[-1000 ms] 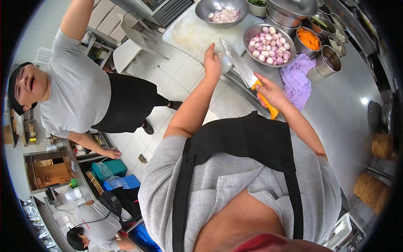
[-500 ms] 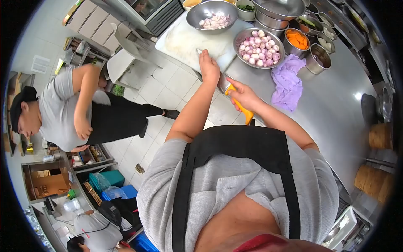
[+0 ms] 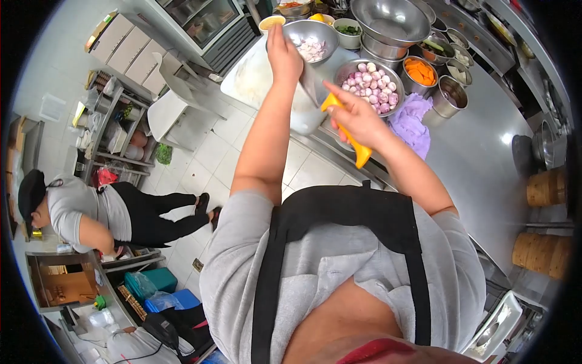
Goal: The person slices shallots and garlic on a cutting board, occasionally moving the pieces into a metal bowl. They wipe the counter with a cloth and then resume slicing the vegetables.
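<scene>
My right hand (image 3: 357, 121) is closed around the yellow handle (image 3: 347, 132) of a knife. Its broad blade (image 3: 311, 86) points up and left, behind my left wrist. My left hand (image 3: 285, 57) is raised over the white cutting board (image 3: 242, 79), fingers stretched out beside the left rim of a steel bowl (image 3: 327, 33). That bowl contains chopped pale purple shallots (image 3: 312, 51). Whether anything lies under my left palm is hidden. Right of the board, a second steel bowl holds whole peeled shallots (image 3: 371, 86).
A purple cloth (image 3: 412, 124) lies on the steel counter (image 3: 473, 145), near containers of orange carrot slices (image 3: 419, 71) and greens (image 3: 348, 29). A large empty steel bowl (image 3: 388, 21) tops a stack. To the left, a person (image 3: 91, 212) bends over a low counter.
My left hand has moved up from the board's near edge to the chopped-shallot bowl. My right hand has lifted slightly with the knife. The person at left has turned and bent over.
</scene>
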Action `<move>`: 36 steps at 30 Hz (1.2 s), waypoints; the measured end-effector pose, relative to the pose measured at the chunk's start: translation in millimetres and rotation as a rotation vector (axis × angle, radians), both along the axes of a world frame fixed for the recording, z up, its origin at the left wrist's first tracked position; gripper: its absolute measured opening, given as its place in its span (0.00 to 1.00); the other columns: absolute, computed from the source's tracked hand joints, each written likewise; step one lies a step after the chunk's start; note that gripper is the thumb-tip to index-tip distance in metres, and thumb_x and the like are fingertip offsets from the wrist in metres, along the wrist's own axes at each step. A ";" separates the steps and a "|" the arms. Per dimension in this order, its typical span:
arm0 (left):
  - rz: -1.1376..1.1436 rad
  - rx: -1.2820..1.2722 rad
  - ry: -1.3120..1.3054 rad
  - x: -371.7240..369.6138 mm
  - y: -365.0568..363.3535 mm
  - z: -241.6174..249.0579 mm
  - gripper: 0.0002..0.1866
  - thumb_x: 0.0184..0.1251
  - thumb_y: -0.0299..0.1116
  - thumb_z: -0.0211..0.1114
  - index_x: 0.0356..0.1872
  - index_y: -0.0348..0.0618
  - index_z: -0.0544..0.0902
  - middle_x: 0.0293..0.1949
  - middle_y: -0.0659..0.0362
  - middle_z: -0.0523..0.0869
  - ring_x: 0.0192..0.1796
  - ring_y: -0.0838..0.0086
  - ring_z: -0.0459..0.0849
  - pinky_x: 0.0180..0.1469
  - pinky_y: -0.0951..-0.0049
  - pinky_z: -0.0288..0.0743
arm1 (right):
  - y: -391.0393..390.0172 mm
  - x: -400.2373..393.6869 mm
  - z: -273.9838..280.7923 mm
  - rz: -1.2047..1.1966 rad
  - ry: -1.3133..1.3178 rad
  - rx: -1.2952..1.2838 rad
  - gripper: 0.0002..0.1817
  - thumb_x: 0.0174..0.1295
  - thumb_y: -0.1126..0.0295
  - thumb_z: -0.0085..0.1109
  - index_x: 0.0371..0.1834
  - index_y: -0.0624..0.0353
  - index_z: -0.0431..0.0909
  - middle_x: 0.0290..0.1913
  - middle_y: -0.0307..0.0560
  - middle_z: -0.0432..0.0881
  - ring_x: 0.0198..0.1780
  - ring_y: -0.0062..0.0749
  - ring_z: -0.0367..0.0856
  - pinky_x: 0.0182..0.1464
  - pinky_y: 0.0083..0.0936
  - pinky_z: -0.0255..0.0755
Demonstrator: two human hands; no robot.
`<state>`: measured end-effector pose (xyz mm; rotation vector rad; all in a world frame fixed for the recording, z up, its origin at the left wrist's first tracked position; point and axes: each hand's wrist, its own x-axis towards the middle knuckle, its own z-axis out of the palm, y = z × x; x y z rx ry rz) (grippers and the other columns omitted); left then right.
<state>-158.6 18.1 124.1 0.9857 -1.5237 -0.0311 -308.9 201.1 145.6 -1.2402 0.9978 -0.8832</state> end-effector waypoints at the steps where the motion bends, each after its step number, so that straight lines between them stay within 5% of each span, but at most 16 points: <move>1: -0.007 -0.001 0.003 -4.5 -15.2 12.4 0.20 0.67 0.23 0.50 0.59 0.28 0.70 0.61 0.38 0.71 0.65 0.49 0.67 0.68 0.61 0.60 | -0.1 -6.7 8.1 -0.035 -0.001 -0.030 0.30 0.67 0.71 0.47 0.73 0.46 0.56 0.24 0.38 0.72 0.16 0.19 0.69 0.19 0.17 0.66; 3: -0.173 -0.010 0.134 -14.1 -43.8 27.0 0.18 0.67 0.25 0.50 0.57 0.34 0.74 0.58 0.43 0.75 0.61 0.54 0.73 0.64 0.64 0.64 | 3.6 -21.8 21.6 -0.081 0.001 -0.059 0.29 0.68 0.71 0.46 0.73 0.44 0.56 0.25 0.37 0.72 0.17 0.17 0.69 0.19 0.16 0.66; 6: -0.075 0.176 0.180 -17.3 -83.0 14.4 0.16 0.67 0.29 0.53 0.54 0.36 0.77 0.54 0.43 0.78 0.59 0.57 0.75 0.62 0.66 0.65 | 24.8 -45.2 28.8 -0.174 0.020 -0.050 0.29 0.67 0.72 0.49 0.72 0.45 0.58 0.26 0.38 0.71 0.17 0.17 0.67 0.19 0.16 0.65; 8: 0.006 0.415 0.024 -8.6 -118.8 -16.2 0.14 0.67 0.35 0.55 0.47 0.39 0.82 0.46 0.43 0.82 0.56 0.58 0.78 0.59 0.66 0.67 | 40.7 -58.8 26.2 -0.278 0.104 -0.079 0.30 0.67 0.72 0.49 0.72 0.43 0.58 0.26 0.37 0.71 0.17 0.16 0.66 0.19 0.15 0.64; 11: 0.146 0.549 -0.646 -0.2 -122.6 -25.4 0.14 0.66 0.43 0.56 0.40 0.47 0.85 0.37 0.47 0.85 0.50 0.57 0.81 0.48 0.64 0.74 | 64.3 -77.0 22.3 -0.356 0.108 -0.059 0.29 0.66 0.73 0.49 0.72 0.41 0.60 0.25 0.36 0.71 0.17 0.15 0.65 0.19 0.14 0.63; 12: 0.136 0.551 -0.656 -3.3 -124.8 -24.4 0.14 0.66 0.43 0.56 0.40 0.47 0.85 0.37 0.47 0.85 0.50 0.57 0.81 0.48 0.64 0.74 | 70.4 -81.9 21.6 -0.405 0.121 -0.060 0.29 0.66 0.73 0.49 0.72 0.41 0.60 0.26 0.36 0.71 0.16 0.14 0.65 0.19 0.14 0.62; 14: 0.080 0.087 -0.241 -6.2 -120.1 -17.8 0.15 0.63 0.44 0.60 0.41 0.45 0.84 0.36 0.48 0.85 0.43 0.55 0.83 0.42 0.60 0.76 | 80.9 -90.4 15.9 -0.431 0.112 -0.051 0.29 0.66 0.74 0.49 0.71 0.43 0.61 0.27 0.36 0.72 0.18 0.13 0.65 0.20 0.13 0.63; 16: 0.061 0.536 -0.566 -12.9 -81.7 20.7 0.11 0.62 0.38 0.61 0.37 0.42 0.83 0.34 0.47 0.84 0.38 0.54 0.83 0.40 0.57 0.76 | 85.7 -95.9 6.0 -0.462 0.065 -0.142 0.29 0.66 0.74 0.49 0.71 0.47 0.61 0.28 0.36 0.72 0.19 0.13 0.66 0.20 0.12 0.63; 17: 0.059 0.349 -0.637 -1.0 -107.7 -9.1 0.14 0.58 0.42 0.63 0.36 0.42 0.85 0.35 0.46 0.85 0.40 0.52 0.84 0.46 0.56 0.75 | 89.3 -95.4 6.8 -0.475 0.071 -0.119 0.29 0.66 0.75 0.49 0.71 0.50 0.61 0.29 0.36 0.73 0.20 0.12 0.66 0.21 0.12 0.63; 20: -0.044 -0.052 -0.456 -4.6 -42.9 2.4 0.09 0.60 0.33 0.61 0.27 0.37 0.78 0.28 0.43 0.80 0.34 0.46 0.78 0.38 0.51 0.71 | 97.9 -95.6 -3.0 -0.496 0.072 -0.108 0.29 0.65 0.76 0.49 0.72 0.50 0.60 0.29 0.37 0.72 0.20 0.13 0.66 0.21 0.12 0.64; 23: -0.163 0.257 -0.612 15.6 41.0 -43.7 0.08 0.63 0.32 0.60 0.38 0.42 0.83 0.35 0.49 0.85 0.39 0.55 0.83 0.43 0.60 0.76 | 107.2 -104.3 -11.2 -0.452 0.075 -0.065 0.30 0.65 0.77 0.49 0.72 0.51 0.60 0.29 0.38 0.72 0.21 0.13 0.66 0.21 0.13 0.64; 25: -0.352 0.248 -0.671 36.2 93.8 -88.9 0.11 0.60 0.32 0.63 0.41 0.39 0.83 0.42 0.48 0.84 0.46 0.54 0.82 0.51 0.61 0.75 | 112.0 -107.6 -15.5 -0.452 0.058 -0.063 0.30 0.65 0.77 0.49 0.72 0.51 0.60 0.29 0.38 0.72 0.21 0.13 0.66 0.21 0.13 0.64; 28: -0.263 0.093 -0.714 49.4 148.3 -116.1 0.10 0.55 0.29 0.66 0.39 0.42 0.83 0.46 0.54 0.84 0.48 0.58 0.82 0.53 0.61 0.75 | 110.9 -114.2 -17.5 -0.455 0.040 -0.066 0.30 0.64 0.78 0.49 0.72 0.51 0.60 0.29 0.38 0.72 0.21 0.14 0.66 0.20 0.13 0.64; 36: -0.278 0.110 -0.656 64.5 127.1 -101.6 0.10 0.53 0.19 0.62 0.35 0.45 0.84 0.40 0.56 0.85 0.41 0.64 0.83 0.42 0.68 0.80 | 110.1 -120.2 -27.7 -0.390 0.017 -0.050 0.30 0.65 0.76 0.49 0.72 0.48 0.60 0.28 0.37 0.72 0.18 0.14 0.66 0.19 0.13 0.63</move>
